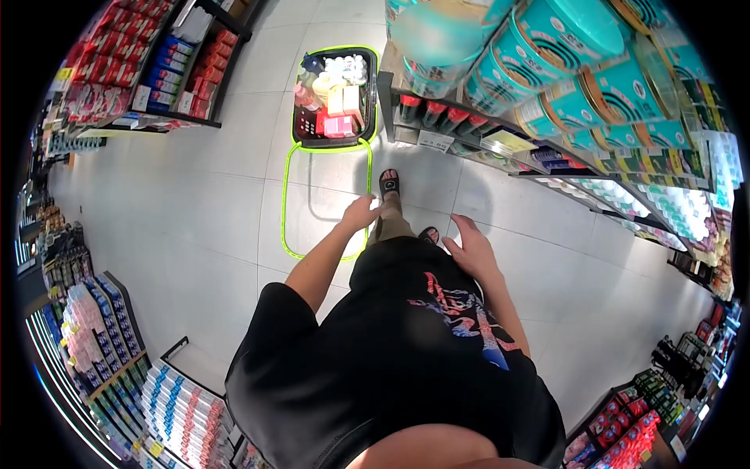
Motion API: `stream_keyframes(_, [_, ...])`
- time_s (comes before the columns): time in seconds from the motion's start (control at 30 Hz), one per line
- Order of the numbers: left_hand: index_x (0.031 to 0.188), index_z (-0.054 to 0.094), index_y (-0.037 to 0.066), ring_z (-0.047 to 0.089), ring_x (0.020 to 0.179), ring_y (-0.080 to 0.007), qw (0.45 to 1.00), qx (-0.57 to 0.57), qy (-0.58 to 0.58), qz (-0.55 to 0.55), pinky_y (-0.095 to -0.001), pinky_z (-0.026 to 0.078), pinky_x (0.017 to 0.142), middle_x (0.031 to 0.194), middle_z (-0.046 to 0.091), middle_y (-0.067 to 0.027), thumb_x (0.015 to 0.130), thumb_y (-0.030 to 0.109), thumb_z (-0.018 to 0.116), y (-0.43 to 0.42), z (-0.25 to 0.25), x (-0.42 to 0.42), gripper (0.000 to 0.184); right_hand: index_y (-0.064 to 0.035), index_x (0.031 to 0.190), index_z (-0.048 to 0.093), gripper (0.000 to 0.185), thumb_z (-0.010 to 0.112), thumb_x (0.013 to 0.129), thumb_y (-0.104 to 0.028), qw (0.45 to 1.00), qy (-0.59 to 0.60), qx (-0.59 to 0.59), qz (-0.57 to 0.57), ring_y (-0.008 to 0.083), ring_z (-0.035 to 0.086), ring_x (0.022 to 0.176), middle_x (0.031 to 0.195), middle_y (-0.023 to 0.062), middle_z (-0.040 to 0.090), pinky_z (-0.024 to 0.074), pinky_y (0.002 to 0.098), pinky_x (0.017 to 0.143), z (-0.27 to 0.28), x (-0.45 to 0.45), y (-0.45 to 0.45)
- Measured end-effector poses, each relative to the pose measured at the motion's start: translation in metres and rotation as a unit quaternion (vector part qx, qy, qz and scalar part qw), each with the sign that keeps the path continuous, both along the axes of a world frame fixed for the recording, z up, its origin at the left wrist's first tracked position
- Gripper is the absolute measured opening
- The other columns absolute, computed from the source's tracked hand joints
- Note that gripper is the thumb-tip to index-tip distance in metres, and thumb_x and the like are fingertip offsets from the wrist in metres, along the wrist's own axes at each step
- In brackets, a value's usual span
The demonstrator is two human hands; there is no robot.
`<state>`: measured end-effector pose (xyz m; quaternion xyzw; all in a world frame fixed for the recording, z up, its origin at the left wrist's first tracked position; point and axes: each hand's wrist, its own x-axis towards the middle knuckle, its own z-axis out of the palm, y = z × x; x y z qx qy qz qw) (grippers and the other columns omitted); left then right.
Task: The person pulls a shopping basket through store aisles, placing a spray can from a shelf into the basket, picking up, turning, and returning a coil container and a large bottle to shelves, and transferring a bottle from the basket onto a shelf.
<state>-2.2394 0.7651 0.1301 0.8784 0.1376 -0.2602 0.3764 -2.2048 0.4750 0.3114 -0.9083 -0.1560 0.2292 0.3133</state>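
Note:
My left hand (362, 213) hangs in front of my body, beside the right side of a green basket handle (284, 195) that lies folded out over the floor. Whether its fingers touch anything is unclear. My right hand (472, 248) is held out over the floor with its fingers apart and nothing in it. Ahead stands a black basket with a green rim (336, 146), filled with goods. Among them are a pink box (340, 127), cream-coloured boxes (344, 102), a pink bottle (305, 98) and white rolls or bottles (346, 69).
Shelves with turquoise tubs (539, 47) rise at the front right, with a price label (434, 141) on the edge. Red and blue packs fill a shelf (176, 66) at the front left. Further stocked shelves stand at the lower left (183, 410) and lower right (625, 426).

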Motion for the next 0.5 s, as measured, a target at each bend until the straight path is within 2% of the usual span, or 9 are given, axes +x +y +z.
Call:
stream_keyframes(0.1, [0.11, 0.061, 0.001, 0.062, 0.098, -0.0338, 0.995, -0.019, 0.078, 0.065, -0.0397, 0.048, 0.085, 0.106, 0.064, -0.0204, 0.077, 0.039, 0.062, -0.019, -0.014, -0.075, 0.05, -0.0003, 0.123, 0.051, 0.049, 0.06, 0.083, -0.026, 1.0, -0.021, 0.009, 0.02, 0.0363, 0.058, 0.105, 0.12, 0.0202, 0.056, 0.0471, 0.0415, 0.087, -0.015, -0.02, -0.027])
stream_keyframes(0.17, [0.1, 0.065, -0.002, 0.064, 0.089, -0.0289, 0.973, -0.101, 0.118, 0.169, -0.0368, 0.05, 0.078, 0.091, 0.068, -0.0173, 0.078, 0.039, 0.063, -0.019, -0.044, -0.132, 0.046, -0.0004, 0.123, 0.052, 0.049, 0.061, 0.082, -0.025, 0.999, 0.029, -0.015, 0.028, 0.036, 0.058, 0.102, 0.116, 0.0188, 0.057, 0.0478, 0.0415, 0.086, -0.022, -0.034, -0.038])
stream_keyframes(0.23, [0.102, 0.066, -0.003, 0.065, 0.089, -0.0273, 0.964, -0.12, 0.114, 0.207, -0.0363, 0.05, 0.078, 0.093, 0.068, -0.0164, 0.08, 0.037, 0.061, -0.013, -0.04, -0.175, 0.046, -0.002, 0.123, 0.051, 0.049, 0.062, 0.081, -0.026, 0.998, 0.008, -0.027, 0.048, 0.035, 0.058, 0.101, 0.115, 0.0175, 0.058, 0.0476, 0.0419, 0.086, -0.041, -0.05, -0.052])
stream_keyframes(0.3, [0.104, 0.066, -0.005, 0.064, 0.095, -0.0277, 0.953, -0.13, 0.164, 0.221, -0.037, 0.05, 0.081, 0.1, 0.068, -0.0179, 0.081, 0.035, 0.061, 0.006, -0.072, -0.219, 0.046, -0.0036, 0.123, 0.05, 0.05, 0.063, 0.081, -0.027, 0.992, -0.017, -0.046, 0.116, 0.0353, 0.057, 0.104, 0.116, 0.0172, 0.058, 0.0465, 0.0432, 0.088, -0.054, -0.059, -0.063])
stream_keyframes(0.37, [0.104, 0.067, -0.005, 0.063, 0.098, -0.0274, 0.961, -0.039, 0.183, 0.206, -0.0367, 0.049, 0.084, 0.104, 0.067, -0.0199, 0.081, 0.033, 0.061, 0.002, -0.019, -0.228, 0.045, -0.0046, 0.124, 0.049, 0.051, 0.064, 0.081, -0.027, 0.993, -0.009, -0.034, 0.11, 0.0357, 0.056, 0.105, 0.116, 0.0172, 0.058, 0.0458, 0.0438, 0.088, -0.055, -0.066, -0.067])
stream_keyframes(0.47, [0.104, 0.066, -0.005, 0.063, 0.101, -0.0278, 0.955, -0.038, 0.185, 0.23, -0.0365, 0.048, 0.088, 0.107, 0.066, -0.0213, 0.08, 0.031, 0.062, 0.028, -0.055, -0.263, 0.043, -0.0047, 0.122, 0.05, 0.049, 0.064, 0.081, -0.027, 0.993, 0.0, -0.054, 0.109, 0.0363, 0.056, 0.103, 0.115, 0.0172, 0.058, 0.0461, 0.0445, 0.087, -0.052, -0.08, -0.069])
stream_keyframes(0.5, [0.104, 0.066, -0.005, 0.063, 0.101, -0.0278, 0.956, -0.04, 0.183, 0.227, -0.0365, 0.048, 0.088, 0.107, 0.066, -0.0213, 0.08, 0.031, 0.062, 0.029, -0.052, -0.26, 0.043, -0.0048, 0.121, 0.051, 0.047, 0.063, 0.081, -0.027, 0.995, -0.006, -0.051, 0.091, 0.0362, 0.057, 0.102, 0.115, 0.0171, 0.058, 0.0462, 0.0443, 0.087, -0.054, -0.085, -0.069])
